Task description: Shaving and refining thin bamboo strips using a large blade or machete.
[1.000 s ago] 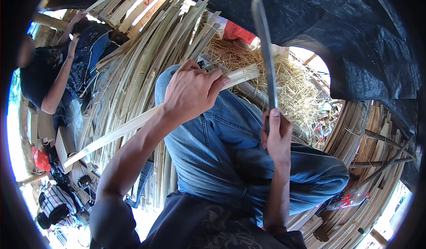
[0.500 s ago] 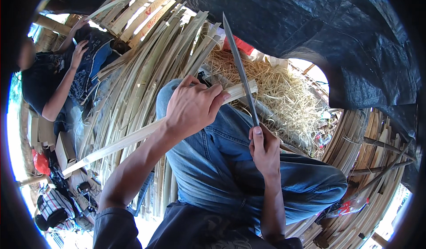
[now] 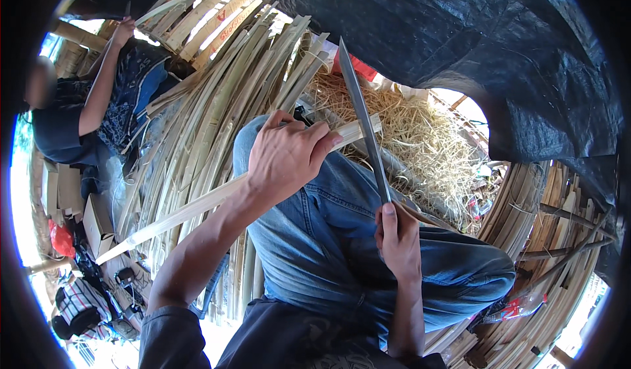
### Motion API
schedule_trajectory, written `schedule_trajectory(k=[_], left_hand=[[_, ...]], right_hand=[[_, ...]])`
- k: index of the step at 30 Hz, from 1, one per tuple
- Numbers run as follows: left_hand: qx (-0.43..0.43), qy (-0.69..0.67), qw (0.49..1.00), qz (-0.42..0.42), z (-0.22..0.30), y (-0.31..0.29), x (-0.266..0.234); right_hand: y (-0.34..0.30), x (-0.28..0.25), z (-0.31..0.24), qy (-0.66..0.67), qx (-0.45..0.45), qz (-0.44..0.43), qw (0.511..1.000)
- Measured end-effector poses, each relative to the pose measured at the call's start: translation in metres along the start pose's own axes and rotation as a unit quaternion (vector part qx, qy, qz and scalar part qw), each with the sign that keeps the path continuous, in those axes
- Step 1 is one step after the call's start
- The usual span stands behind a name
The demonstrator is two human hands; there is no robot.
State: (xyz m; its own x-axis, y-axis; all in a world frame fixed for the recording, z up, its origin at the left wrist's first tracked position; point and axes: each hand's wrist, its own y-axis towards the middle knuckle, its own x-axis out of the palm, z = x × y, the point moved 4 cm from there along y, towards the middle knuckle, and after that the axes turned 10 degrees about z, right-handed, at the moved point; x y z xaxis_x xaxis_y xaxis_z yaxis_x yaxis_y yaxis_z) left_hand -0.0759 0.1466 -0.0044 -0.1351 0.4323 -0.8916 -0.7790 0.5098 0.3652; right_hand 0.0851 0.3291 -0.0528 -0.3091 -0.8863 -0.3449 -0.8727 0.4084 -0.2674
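Observation:
My left hand [image 3: 287, 150] is closed around a pale bamboo strip [image 3: 172, 221] above my knee. The strip runs from the lower left, under my forearm, to a short end [image 3: 358, 129] beyond my fingers. My right hand [image 3: 398, 241] grips a long, pointed knife [image 3: 363, 116], its thumb laid along the lower end near the blade. The blade points up and away, crossing the strip's far end; whether it touches the strip I cannot tell. The knife's handle is hidden inside my fist.
Many long bamboo strips [image 3: 217, 112] lie to the left. A heap of shavings [image 3: 414, 135] spreads ahead, under a dark tarp [image 3: 460, 33]. Another person [image 3: 98, 99] sits at the far left. More strips [image 3: 509, 218], a plastic bottle [image 3: 522, 306] and poles lie at the right.
My right hand and the knife have moved slightly down and to the right. My left hand and strip stay nearly still. The other person's arm has risen toward a long strip.

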Motion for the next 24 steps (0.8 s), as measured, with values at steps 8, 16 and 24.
schedule_trajectory(k=[8, 16, 24], left_hand=[[0.013, -0.003, 1.0, 0.021, 0.0, 0.0, -0.003], [0.002, -0.02, 1.0, 0.001, 0.002, 0.001, -0.005], [0.014, -0.018, 1.0, 0.02, 0.003, 0.001, -0.006]], right_hand=[[-0.028, -0.017, 0.014, 0.1, 0.095, -0.066, 0.988], [-0.027, -0.012, 0.012, 0.132, 0.103, -0.068, 0.984], [-0.024, -0.011, 0.013, 0.093, 0.074, -0.057, 0.991]])
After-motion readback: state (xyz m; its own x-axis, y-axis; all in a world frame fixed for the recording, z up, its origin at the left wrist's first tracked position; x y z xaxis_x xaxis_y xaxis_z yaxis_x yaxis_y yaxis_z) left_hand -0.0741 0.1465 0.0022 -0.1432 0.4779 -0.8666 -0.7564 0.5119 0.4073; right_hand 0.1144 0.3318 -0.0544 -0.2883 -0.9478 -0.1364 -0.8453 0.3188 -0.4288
